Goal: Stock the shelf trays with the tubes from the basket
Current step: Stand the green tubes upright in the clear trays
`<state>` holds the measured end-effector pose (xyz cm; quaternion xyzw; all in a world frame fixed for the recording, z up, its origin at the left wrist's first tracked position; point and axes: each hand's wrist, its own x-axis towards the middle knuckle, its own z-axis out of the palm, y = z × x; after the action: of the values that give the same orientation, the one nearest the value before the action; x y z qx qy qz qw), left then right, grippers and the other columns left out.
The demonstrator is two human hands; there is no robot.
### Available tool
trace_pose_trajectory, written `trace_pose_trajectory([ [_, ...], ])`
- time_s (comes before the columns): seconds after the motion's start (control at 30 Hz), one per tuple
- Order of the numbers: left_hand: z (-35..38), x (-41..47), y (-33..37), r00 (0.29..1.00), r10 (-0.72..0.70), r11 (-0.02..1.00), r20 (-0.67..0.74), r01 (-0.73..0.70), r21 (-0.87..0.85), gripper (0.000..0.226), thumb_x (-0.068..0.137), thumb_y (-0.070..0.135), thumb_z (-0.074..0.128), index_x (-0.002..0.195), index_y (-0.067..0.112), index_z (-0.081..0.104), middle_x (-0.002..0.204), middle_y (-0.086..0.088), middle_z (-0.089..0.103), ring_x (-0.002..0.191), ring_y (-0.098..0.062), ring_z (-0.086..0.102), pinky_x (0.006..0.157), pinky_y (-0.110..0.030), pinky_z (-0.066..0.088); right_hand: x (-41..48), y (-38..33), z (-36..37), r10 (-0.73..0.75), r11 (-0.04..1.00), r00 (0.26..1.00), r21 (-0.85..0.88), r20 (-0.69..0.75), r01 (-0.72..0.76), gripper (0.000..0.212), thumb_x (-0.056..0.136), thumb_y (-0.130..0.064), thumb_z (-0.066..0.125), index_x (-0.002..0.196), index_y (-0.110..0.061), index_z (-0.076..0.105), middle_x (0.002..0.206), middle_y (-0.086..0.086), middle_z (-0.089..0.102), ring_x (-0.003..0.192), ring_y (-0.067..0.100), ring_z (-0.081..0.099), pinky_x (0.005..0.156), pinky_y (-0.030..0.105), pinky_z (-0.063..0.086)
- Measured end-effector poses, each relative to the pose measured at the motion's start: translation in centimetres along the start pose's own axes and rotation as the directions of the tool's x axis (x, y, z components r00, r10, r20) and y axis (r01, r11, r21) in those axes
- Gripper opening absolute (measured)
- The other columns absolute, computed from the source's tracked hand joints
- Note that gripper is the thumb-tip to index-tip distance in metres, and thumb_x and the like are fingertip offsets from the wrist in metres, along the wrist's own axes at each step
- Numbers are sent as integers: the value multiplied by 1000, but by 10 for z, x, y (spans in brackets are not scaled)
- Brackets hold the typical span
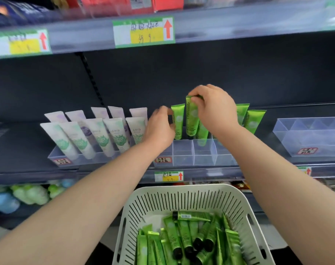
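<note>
The green tube [191, 116] gripped at its top by the right hand [213, 108] carries vertical lettering, apparently "Chamomile"; the upper shelf-edge price label [144, 31] shows handwritten characters, illegible, a yellow field with digits resembling "49" and a red up arrow; the red-bordered sticker [163, 159] on the clear tray [197, 155] bears handwritten characters, illegible; the lower shelf-edge label [169, 176] likewise, with a red arrow.
</note>
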<state>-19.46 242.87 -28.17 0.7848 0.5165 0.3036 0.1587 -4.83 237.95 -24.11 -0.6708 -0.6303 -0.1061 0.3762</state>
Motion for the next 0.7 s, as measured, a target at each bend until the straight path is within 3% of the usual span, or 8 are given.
trace_pose_trajectory([
  [0.13, -11, -20, -13, 981, 135, 962, 142, -164, 218, 28, 91, 6, 58, 118, 14, 59, 124, -5, 53, 112, -23, 52, 84, -32, 43, 11, -5, 18, 11, 1000, 999, -19, 52, -10, 20, 97, -24, 48, 107, -27, 66, 102, -4, 64, 100, 20, 55, 73, 37, 48],
  [0.23, -14, -27, -20, 962, 198, 934, 188, -243, 261, 32, 89, 1, 60, 119, 13, 59, 124, -6, 53, 110, -23, 53, 83, -31, 44, 16, -3, 31, 12, 998, 995, -56, 103, -6, 21, 96, -22, 48, 108, -26, 66, 102, -2, 65, 100, 23, 55, 71, 37, 48],
  [0.5, -16, -28, -23, 964, 160, 944, 211, -212, 252, 37, 89, -1, 59, 122, 15, 56, 130, -3, 50, 114, -21, 51, 89, -40, 50, 11, 4, 51, -6, 988, 982, -150, 191, 35, 25, 94, -12, 48, 106, -22, 68, 100, 2, 68, 97, 27, 51, 66, 32, 38],
  [0.7, -13, -33, -17, 953, 170, 938, 252, -235, 256, 32, 92, 8, 60, 123, 15, 57, 130, -3, 50, 112, -21, 52, 83, -36, 49, 7, 7, 47, -38, 987, 982, -144, 187, 66, 25, 96, -12, 48, 109, -20, 67, 104, 4, 67, 101, 28, 51, 69, 34, 40],
])
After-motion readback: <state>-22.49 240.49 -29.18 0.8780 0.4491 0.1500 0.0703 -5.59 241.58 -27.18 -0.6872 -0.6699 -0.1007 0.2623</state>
